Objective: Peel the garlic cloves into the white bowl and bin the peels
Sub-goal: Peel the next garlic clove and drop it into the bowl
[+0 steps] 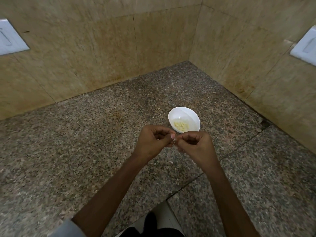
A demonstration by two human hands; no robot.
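A small garlic clove sits just below the middle of the frame, pinched between both hands, with only a pale sliver of it showing. The left hand has its grip closed on the clove between thumb and fingertips. The right hand meets it from the other side with fingers curled, apparently picking at the skin.

Just above the hands, the white bowl stands on the speckled stone tabletop and holds a small heap of peeled cloves, so part of the job looks done. A few peel scraps lie on the tabletop just below the hands. They have yet to be binned, and no bin is in view. No other unpeeled cloves show.

Tiled walls close in the corner behind, with white switch plates at the upper left and right edges.
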